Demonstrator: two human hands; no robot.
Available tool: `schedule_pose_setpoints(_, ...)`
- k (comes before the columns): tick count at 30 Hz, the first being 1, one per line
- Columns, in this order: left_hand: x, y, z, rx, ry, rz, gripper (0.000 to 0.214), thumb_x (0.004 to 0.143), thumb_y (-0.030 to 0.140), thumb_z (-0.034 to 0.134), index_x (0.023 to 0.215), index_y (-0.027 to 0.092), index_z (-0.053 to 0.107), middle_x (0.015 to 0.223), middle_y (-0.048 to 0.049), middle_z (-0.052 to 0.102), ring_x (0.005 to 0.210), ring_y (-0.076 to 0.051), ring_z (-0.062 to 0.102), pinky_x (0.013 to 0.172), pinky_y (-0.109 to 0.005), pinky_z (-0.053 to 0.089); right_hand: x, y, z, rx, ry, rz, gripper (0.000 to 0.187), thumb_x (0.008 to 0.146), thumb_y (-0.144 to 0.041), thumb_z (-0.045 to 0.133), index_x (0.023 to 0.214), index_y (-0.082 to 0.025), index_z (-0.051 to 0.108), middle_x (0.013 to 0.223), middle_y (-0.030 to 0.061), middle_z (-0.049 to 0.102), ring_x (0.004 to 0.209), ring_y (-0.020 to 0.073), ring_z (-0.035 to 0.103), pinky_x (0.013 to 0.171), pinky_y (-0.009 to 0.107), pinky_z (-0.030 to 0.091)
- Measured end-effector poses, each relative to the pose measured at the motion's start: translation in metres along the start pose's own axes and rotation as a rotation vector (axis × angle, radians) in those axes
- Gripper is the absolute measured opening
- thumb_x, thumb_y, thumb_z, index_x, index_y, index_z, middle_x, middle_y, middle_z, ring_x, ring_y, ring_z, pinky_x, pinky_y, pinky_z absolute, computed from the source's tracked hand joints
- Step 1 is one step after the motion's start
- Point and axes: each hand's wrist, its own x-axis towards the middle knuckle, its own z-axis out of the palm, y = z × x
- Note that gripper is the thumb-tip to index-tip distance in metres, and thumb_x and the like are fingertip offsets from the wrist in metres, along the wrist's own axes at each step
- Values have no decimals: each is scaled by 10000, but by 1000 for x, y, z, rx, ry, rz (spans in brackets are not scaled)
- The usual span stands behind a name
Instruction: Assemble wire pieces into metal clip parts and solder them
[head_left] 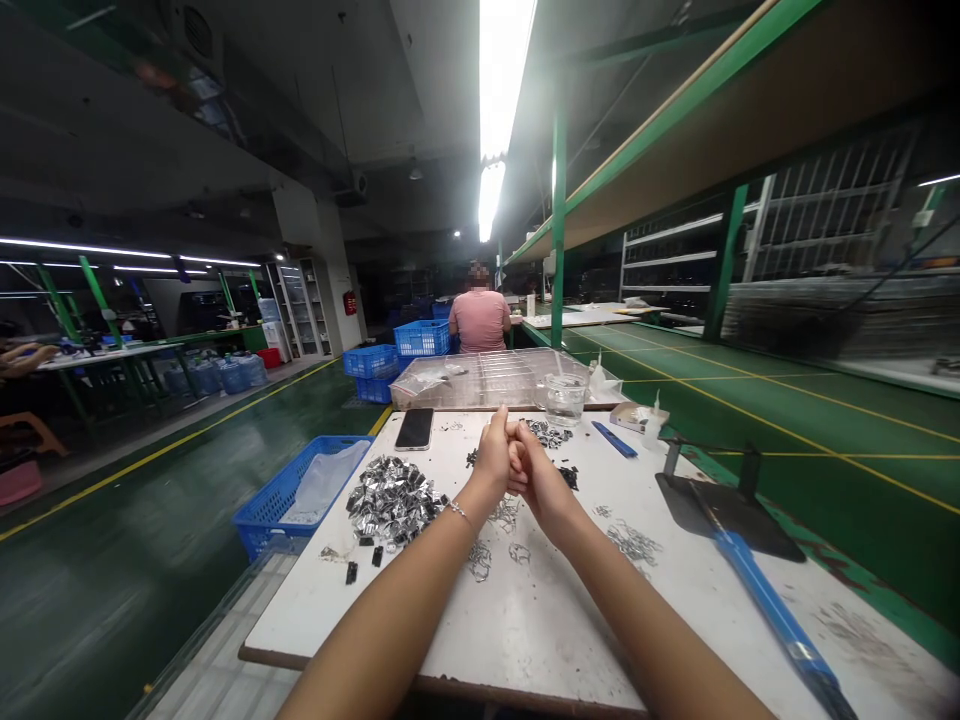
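Over the middle of the white table (450, 640), my left hand (493, 455) and my right hand (541, 472) are pressed together, with fingers curled against each other. Whatever lies between them, if anything, is hidden. Left of my left wrist is a heap of small shiny metal and black parts (394, 500). Thin silvery wire-like pieces lie below my hands (520, 553), and a larger bunch of these wire pieces (634, 543) is right of my right forearm. Small black parts (570, 477) and a pile of metal parts (547, 433) show just behind my right hand.
A phone (415, 429), a blue cutter-like tool (613, 440) and a clear cup (564, 400) stand around the back. Right are a black metal stand (727, 515) and a blue-handled tool (772, 600). A blue crate (262, 500) sits left; a person (480, 320) sits ahead.
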Motion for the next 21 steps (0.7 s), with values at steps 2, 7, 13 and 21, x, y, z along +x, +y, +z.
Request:
schedule_pose_setpoints(2,2,-2,0,34,-32,-49,665,783,735,344,425,183,439,289,-4,369,305,-115,394,358,-211,295,1,-2,-1,16,-9,-1,568,785,-591,547,422,-200,353,339,-76,258,320,59,208,336,203,191)
schedule_pose_setpoints(7,0,-8,11,79,-60,-56,655,813,675,342,384,186,420,287,-24,414,274,-120,399,332,-213,317,1,-3,-6,89,89,-92,557,802,-504,537,400,-202,297,329,-80,207,306,50,147,327,203,92)
schedule_pose_setpoints(13,-9,-10,22,92,-13,154,641,916,433,314,340,184,446,319,-21,435,319,-110,427,395,-220,355,3,1,-9,213,199,-227,522,788,-370,541,409,-200,225,364,-68,189,331,64,134,311,226,130)
schedule_pose_setpoints(21,-12,-8,22,17,-6,268,583,918,365,357,374,187,460,337,-8,436,349,-112,425,441,-231,351,2,-6,-6,260,168,-181,493,758,-310,562,387,-193,259,355,-61,210,342,62,162,326,207,180)
